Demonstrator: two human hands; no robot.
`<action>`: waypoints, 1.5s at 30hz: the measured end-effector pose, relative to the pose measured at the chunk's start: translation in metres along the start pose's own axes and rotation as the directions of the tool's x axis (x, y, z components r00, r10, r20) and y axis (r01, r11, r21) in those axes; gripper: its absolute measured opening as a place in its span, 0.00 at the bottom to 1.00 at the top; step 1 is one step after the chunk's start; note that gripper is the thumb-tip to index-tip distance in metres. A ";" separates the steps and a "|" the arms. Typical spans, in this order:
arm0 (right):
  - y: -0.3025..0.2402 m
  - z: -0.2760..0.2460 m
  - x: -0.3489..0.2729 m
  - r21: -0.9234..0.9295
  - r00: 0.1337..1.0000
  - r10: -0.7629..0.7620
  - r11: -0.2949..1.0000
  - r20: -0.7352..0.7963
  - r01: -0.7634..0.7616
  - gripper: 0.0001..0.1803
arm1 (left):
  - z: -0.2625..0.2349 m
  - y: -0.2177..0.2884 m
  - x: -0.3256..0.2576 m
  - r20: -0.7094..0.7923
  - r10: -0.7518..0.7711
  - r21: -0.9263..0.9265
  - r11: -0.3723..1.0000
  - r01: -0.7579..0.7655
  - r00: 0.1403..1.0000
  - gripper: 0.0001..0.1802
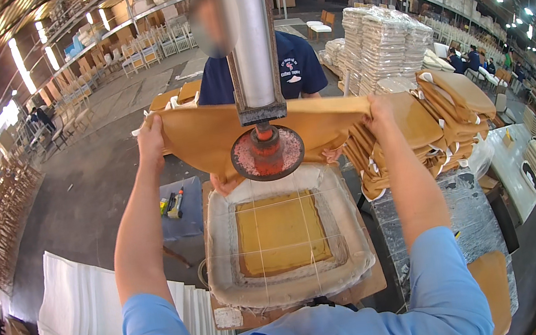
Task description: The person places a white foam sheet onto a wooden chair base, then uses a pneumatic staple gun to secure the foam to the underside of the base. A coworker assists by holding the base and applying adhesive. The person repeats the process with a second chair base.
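A tan sheet of leather-like material (198, 135) is stretched between my raised hands. My left hand (151, 141) grips its left end, and my right hand (381, 116) grips the right end. The sheet hangs behind a round press plate (283, 155) fixed under a vertical metal cylinder (249, 40). Below the plate sits a square mould with a cloth-covered padded rim (220, 225). Its sunken middle shows a yellow-brown panel (281, 234), with thin strings crossing above it. A co-worker's two hands (222, 184) show at the mould's far edge, under the sheet.
Facing me across the press stands a co-worker in a dark blue shirt (301, 60). Tan covers (413, 126) are piled at the right, above a grey worktable (440, 219). White foam sheets (89, 309) lie at the near left. A small blue-grey table (187, 223) carries hand tools.
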State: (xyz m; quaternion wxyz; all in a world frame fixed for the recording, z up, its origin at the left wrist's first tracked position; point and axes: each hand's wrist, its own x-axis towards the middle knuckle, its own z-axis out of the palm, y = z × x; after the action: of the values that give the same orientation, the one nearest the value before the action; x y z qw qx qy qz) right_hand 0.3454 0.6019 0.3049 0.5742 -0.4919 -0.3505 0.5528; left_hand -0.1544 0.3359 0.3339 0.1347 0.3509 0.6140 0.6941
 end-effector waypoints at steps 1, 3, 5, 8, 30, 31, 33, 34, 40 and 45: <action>0.020 -0.003 0.001 0.030 0.999 0.048 0.998 -0.010 -0.048 0.13 | -0.008 -0.008 -0.004 -0.022 -0.011 0.099 0.995 0.013 1.000 0.23; 0.050 -0.004 -0.003 -0.018 0.996 0.087 0.996 0.009 -0.086 0.14 | -0.031 -0.032 -0.024 -0.003 -0.057 0.141 0.988 0.057 0.998 0.24; 0.071 -0.038 0.000 -0.119 0.994 0.108 0.987 0.032 -0.103 0.17 | -0.025 -0.053 -0.055 0.112 -0.093 0.086 0.993 0.084 0.989 0.25; 0.122 -0.089 -0.020 -0.093 0.987 0.147 0.986 0.058 -0.141 0.15 | -0.038 -0.089 -0.120 0.114 -0.304 0.170 0.944 0.283 0.946 0.23; 0.257 -0.271 -0.222 -0.513 0.902 0.420 0.799 0.101 -0.314 0.13 | -0.172 -0.181 -0.395 0.122 -0.792 -0.040 0.599 0.800 0.599 0.04; 0.259 -0.274 -0.222 -0.538 0.901 0.422 0.785 0.102 -0.307 0.13 | -0.175 -0.183 -0.398 0.116 -0.792 -0.049 0.598 0.800 0.599 0.04; 0.261 -0.280 -0.224 -0.587 0.898 0.427 0.755 0.102 -0.292 0.13 | -0.177 -0.187 -0.405 0.104 -0.795 -0.069 0.594 0.801 0.598 0.05; 0.263 -0.285 -0.223 -0.613 0.905 0.411 0.744 0.105 -0.267 0.13 | -0.176 -0.191 -0.407 0.107 -0.780 -0.057 0.615 0.787 0.617 0.06; 0.272 -0.291 -0.224 -0.637 0.923 0.373 0.735 0.091 -0.234 0.12 | -0.168 -0.206 -0.424 0.052 -0.729 0.039 0.685 0.728 0.683 0.09; 0.274 -0.288 -0.225 -0.660 0.928 0.363 0.718 0.082 -0.222 0.12 | -0.169 -0.214 -0.436 0.047 -0.709 -0.012 0.704 0.710 0.704 0.08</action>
State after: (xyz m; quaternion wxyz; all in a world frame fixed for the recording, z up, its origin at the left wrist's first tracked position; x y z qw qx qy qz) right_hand 0.5064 0.3047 -0.0017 0.2372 -0.6470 -0.4923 0.5318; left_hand -0.0040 -0.0165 -0.0086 0.4083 0.0994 0.6888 0.5907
